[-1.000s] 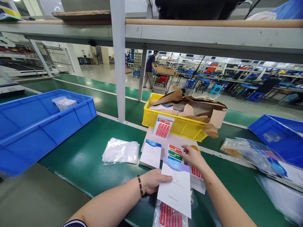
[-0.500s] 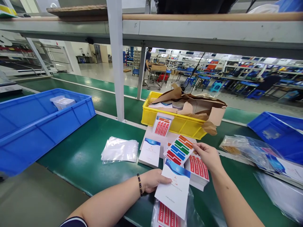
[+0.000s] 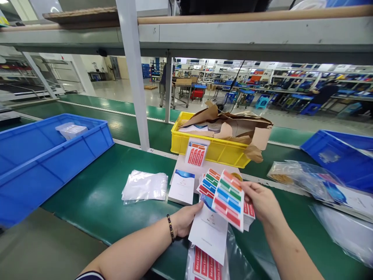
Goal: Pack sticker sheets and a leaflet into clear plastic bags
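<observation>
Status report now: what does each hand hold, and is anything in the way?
Left hand: holding white booklet. Right hand: holding coloured sticker sheet. In this view, sheet hides booklet's upper right corner.

Smooth paper in sticker sheet (image 3: 229, 202), booklet (image 3: 207, 235); glossy finish on counter (image 3: 96, 190); plastic in yellow bin (image 3: 224, 153) by counter's far edge.

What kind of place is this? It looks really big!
Probably a factory workroom: there's a long green workbench, a yellow bin, and rows of workstations farther back.
</observation>
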`<state>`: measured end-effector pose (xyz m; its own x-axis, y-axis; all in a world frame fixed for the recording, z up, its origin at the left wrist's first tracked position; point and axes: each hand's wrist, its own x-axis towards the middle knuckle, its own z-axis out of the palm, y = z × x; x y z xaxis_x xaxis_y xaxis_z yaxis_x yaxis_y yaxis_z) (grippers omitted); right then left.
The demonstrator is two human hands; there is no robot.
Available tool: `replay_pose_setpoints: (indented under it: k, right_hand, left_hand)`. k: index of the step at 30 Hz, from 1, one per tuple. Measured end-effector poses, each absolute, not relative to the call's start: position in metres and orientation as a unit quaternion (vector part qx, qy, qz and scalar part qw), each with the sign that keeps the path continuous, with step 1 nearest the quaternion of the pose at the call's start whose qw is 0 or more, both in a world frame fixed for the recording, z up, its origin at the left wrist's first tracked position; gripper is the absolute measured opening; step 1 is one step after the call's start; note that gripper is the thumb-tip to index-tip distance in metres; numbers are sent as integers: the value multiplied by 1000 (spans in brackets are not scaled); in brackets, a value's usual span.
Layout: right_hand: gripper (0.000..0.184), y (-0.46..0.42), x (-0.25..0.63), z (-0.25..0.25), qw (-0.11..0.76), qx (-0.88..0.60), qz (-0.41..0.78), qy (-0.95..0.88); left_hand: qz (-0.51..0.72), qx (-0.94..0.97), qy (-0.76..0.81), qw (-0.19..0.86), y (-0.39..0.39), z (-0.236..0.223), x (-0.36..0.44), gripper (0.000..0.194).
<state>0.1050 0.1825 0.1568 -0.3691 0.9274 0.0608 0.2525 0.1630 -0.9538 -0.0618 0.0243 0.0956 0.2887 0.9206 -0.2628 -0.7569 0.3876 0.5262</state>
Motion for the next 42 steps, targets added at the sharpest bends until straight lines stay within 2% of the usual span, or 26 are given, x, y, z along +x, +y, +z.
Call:
replay_pose_setpoints:
  k: [2,5,8,12,16,19,24,29,33,42]
  right_hand:
    - [32,159,102,152,262,-421,532,-687]
    - [32,134,95,142,189,-408,532,-718]
    - [32,131,100,134,201,-424,444,-763]
    - [27,152,128,129,259,-450,229,-823]
    - [23,168,153,127,196,-397,112,-890]
    - [27,169,158,126,144,-362,73,-918]
    - [15,167,156,128,119,-351,40,-928]
    - [38,156,135,128,114,-417,-79,-898]
    - [39,148,114,126,103,-465,-166,-864]
    - [35,148,113,133,80,-505,-126,-850]
  left_hand:
    - [549,147,249,785,25,97,-60,54]
    - [548,156,277,774,25,96,-58,45]
    - [549,162,317,757,24,92,-58,38]
    - [541,147,322,763,22,90,-59,36]
    - [524,159,300,781,21,91,-60,36]
    - [516,163,307,783,21,92,-61,37]
    - [511,162,319,781,22,90,-62,36]
    - [511,165,324,779,23,92,-60,33]
    - [515,161,327,776,22,95,-59,33]
    - [508,170,334,775,20,96,-60,39]
